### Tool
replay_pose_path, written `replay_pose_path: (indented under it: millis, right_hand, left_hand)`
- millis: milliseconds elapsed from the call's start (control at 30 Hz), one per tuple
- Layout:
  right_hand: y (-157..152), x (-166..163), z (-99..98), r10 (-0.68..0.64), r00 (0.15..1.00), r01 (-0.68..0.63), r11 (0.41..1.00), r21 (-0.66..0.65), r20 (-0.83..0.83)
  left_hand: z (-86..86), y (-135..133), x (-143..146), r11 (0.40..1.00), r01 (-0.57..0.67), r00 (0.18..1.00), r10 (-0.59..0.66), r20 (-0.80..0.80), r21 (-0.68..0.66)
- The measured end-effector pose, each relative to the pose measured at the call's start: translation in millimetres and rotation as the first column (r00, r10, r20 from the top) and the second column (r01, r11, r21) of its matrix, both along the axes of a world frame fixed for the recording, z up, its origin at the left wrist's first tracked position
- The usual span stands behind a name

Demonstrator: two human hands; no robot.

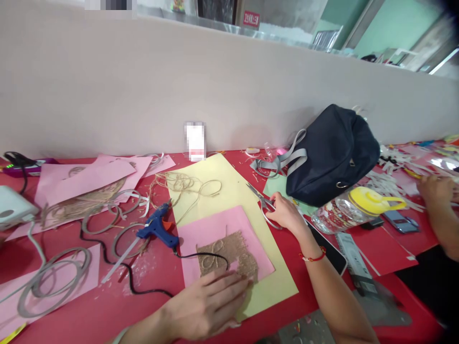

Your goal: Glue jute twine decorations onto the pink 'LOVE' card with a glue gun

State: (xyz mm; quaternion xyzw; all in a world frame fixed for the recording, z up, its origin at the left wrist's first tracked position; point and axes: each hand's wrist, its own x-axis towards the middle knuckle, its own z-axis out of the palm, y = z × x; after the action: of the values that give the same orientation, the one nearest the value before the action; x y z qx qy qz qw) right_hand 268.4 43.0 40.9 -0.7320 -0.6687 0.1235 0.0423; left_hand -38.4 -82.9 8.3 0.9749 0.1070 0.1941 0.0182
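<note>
My left hand (211,303) lies flat with its fingers stretched over the lower edge of a piece of burlap (238,246). A small twine bow (211,258) sits on the burlap's left part. Beneath is a pink sheet (231,220), itself on a larger yellow sheet (229,186). My right hand (287,212) has its fingers closed at the handles of a pair of scissors (258,195), whose blades point away to the upper left. A blue glue gun (156,227) rests left of the burlap; its black cord loops over the burlap.
Loose twine (188,184) tangles across the yellow sheet. Rings of grey cord (53,282) lie at left near a white power adapter (16,208). Beyond my right hand stand a dark bag (333,153) and a yellow-lidded bottle (344,215). Another person's hand (435,191) is at far right.
</note>
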Motion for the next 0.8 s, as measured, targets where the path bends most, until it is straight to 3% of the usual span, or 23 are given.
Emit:
replay_pose_path:
  millis: [133, 333, 500, 700, 800]
  right_hand:
    - [5.9, 3.3, -14.4, 0.01, 1.0, -0.009, 0.997, 0.074, -0.006]
    - [15.7, 14.5, -36.8, 0.009, 1.0, -0.006, 0.952, 0.307, -0.005]
    - [23.9, 20.2, -45.8, 0.05, 0.997, -0.021, 0.914, 0.404, -0.063]
    - [22.8, 18.4, -41.6, 0.061, 0.997, -0.04, 0.899, 0.435, -0.036]
    - [7.0, -18.0, -26.6, 0.093, 0.996, -0.076, 0.87, 0.487, -0.011]
  left_hand:
    - [-6.5, 0.1, 2.9, 1.0, -0.021, 1.0, 0.021, 0.018, 0.018]
    - [-11.5, 0.1, 7.7, 0.998, -0.047, 0.959, 0.033, 0.28, 0.043]
    - [-7.0, 2.0, 6.1, 1.0, -0.001, 0.933, -0.006, 0.359, 0.018]
    - [16.3, 8.8, -5.1, 0.993, -0.107, 0.912, 0.077, 0.403, 0.051]
    - [29.7, 2.2, -8.7, 0.989, -0.144, 0.907, 0.115, 0.405, 0.04]
